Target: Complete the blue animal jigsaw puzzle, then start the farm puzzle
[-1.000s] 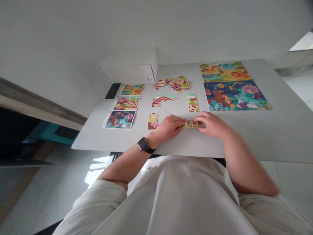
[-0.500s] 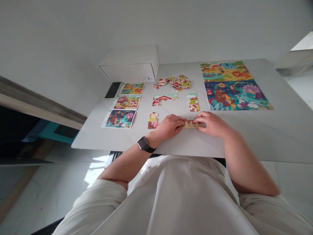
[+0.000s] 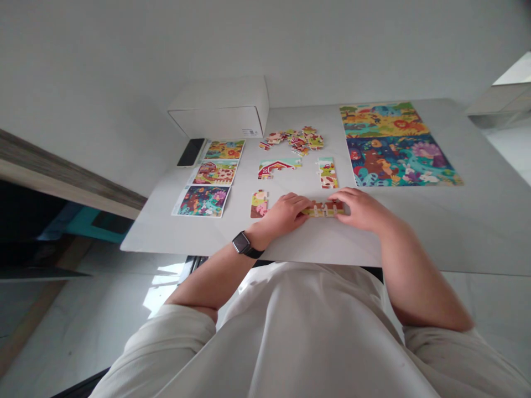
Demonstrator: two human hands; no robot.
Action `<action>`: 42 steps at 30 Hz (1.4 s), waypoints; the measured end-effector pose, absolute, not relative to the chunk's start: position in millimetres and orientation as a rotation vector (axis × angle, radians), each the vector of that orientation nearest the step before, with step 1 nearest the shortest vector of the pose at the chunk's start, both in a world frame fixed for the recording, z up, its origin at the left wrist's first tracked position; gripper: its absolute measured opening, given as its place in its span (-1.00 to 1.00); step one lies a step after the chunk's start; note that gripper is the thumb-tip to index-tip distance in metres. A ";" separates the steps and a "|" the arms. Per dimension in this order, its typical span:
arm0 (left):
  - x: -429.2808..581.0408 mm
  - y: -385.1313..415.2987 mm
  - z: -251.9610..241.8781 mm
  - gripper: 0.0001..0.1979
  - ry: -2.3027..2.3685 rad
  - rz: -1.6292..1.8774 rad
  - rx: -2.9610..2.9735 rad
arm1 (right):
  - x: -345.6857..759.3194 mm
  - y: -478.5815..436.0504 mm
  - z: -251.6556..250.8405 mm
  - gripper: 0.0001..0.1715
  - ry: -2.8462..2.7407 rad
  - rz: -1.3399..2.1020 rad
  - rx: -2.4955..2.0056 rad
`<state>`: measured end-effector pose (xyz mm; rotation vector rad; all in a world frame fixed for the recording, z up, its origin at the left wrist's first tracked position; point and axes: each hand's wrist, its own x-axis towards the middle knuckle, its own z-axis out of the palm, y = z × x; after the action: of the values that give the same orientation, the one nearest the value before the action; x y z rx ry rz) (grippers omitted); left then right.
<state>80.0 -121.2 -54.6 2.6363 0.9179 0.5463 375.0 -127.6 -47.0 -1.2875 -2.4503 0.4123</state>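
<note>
A strip of joined jigsaw pieces [image 3: 324, 209] with a white fence on it lies flat near the table's front edge. My left hand [image 3: 288, 213] covers the strip's left end, fingers bent down onto it. At the other end my right hand [image 3: 355, 208] grips the strip between thumb and fingers. Left of my left hand is a joined puzzle section with a pig [image 3: 259, 204]. Beyond my hands lie a red barn section [image 3: 276, 167] and, to its right, an upright section with a tractor and cow spots [image 3: 328, 172].
Loose jigsaw pieces [image 3: 296, 139] are heaped farther back. A picture sheet [image 3: 206, 200], a phone [image 3: 191, 152] and a white box [image 3: 219, 119] stand or lie on the left. Two finished puzzles, a savanna [image 3: 384, 119] and a night forest [image 3: 402, 160], lie at right.
The fingers of my right hand have opened slightly and shifted, uncovering more of the fence strip's right end. My left hand stays nearly still; the other sections have not moved.
</note>
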 end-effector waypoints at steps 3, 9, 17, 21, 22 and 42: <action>76.9 -122.8 -51.1 -0.66 0.961 0.536 2.610 | 377.1 -127.3 -45.6 -0.49 -2.460 0.433 -1.300; 70.5 -124.3 -50.6 -0.52 1.054 0.561 2.550 | 379.8 -126.8 -45.2 -0.51 -2.468 0.442 -1.316; 56.0 -121.4 -49.6 -0.30 1.072 0.619 2.477 | 383.3 -127.8 -46.7 -0.51 -2.462 0.424 -1.306; 18.3 -113.7 -41.9 -0.22 1.110 0.657 2.418 | 383.0 -129.0 -44.5 -0.53 -2.456 0.459 -1.291; 6.3 -112.8 -40.1 -0.24 1.170 0.654 2.405 | 382.8 -129.3 -43.8 -0.53 -2.449 0.468 -1.283; -46.1 -118.1 -52.4 -0.55 1.270 0.595 2.414 | 381.1 -126.8 -47.7 -0.58 -2.435 0.475 -1.268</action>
<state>-46.1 -118.1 -52.4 2.4138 1.2699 0.5948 381.1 -126.8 -47.7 -1.2684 -2.4350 0.4754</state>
